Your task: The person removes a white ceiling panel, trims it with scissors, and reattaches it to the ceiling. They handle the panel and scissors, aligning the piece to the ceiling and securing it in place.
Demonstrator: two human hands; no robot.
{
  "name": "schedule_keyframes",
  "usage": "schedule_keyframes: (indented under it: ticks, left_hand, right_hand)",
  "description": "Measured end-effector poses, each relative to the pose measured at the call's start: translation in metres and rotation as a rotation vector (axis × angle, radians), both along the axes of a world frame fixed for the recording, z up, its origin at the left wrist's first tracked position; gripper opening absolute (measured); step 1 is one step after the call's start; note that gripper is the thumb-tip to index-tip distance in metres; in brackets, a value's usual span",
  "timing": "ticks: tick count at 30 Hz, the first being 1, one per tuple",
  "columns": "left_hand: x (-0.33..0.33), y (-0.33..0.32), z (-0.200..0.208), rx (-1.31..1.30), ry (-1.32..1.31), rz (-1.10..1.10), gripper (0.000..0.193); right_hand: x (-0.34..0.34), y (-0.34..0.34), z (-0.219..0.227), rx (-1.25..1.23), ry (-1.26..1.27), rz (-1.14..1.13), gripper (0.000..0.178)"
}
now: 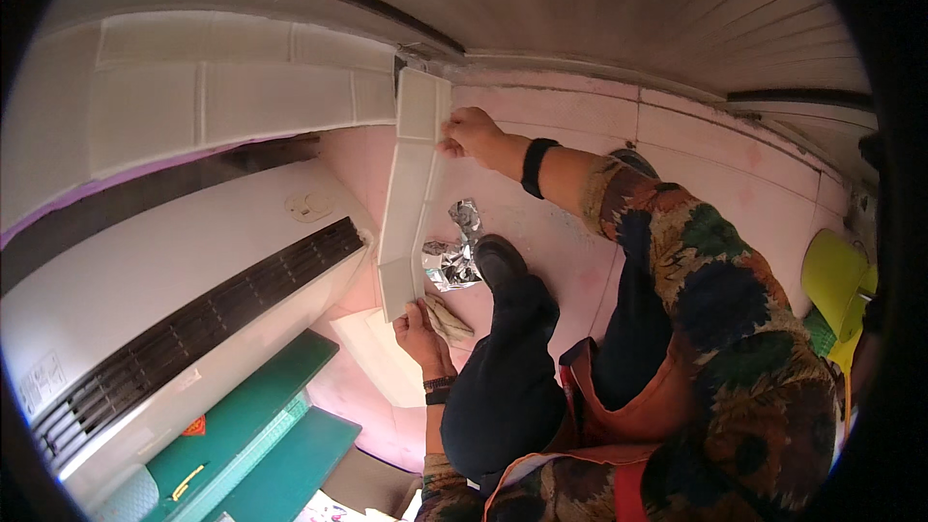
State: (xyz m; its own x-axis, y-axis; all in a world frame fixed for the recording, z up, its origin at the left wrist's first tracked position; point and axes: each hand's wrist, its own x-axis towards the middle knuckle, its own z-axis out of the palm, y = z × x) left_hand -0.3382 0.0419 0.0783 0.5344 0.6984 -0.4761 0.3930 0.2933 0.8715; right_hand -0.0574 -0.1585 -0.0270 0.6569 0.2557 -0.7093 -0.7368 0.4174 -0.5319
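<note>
A long white wall panel strip with a brick-like pattern hangs between my hands, slightly bent along its length. My right hand pinches its right edge near the far end. At the near end, my left hand grips the lower corner. The strip's far end is close to the wall corner, beside the white brick-patterned wall covering; whether they touch I cannot tell. Below my left hand, another pale flat piece lies lower down. A crumpled sheet of silver foil rests on the pink tiled floor next to my shoe.
At the left stands a white air conditioner with a dark slatted vent. Green shelves sit nearer, with a yellow item on one. A lime-green plastic object is at the far right. A small tan cloth-like item lies by my left hand.
</note>
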Motion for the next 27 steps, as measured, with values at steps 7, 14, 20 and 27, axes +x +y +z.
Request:
schedule_keyframes:
  ticks: [7, 14, 20, 27]
  left_hand:
    - [0.028, -0.015, -0.020, -0.004, 0.026, -0.028, 0.015]
    - [0.049, -0.014, -0.032, -0.015, 0.016, -0.063, 0.013]
    - [0.069, -0.016, -0.044, -0.038, 0.017, -0.068, 0.016]
    - [0.078, -0.008, -0.060, -0.085, -0.036, -0.102, 0.017]
  right_hand:
    - [0.034, -0.007, -0.007, -0.036, 0.015, -0.006, 0.012]
    - [0.056, 0.004, -0.033, -0.091, 0.010, -0.093, 0.012]
    - [0.078, 0.001, -0.030, -0.118, -0.050, -0.186, 0.015]
    - [0.092, 0.001, -0.034, -0.126, -0.054, -0.115, 0.013]
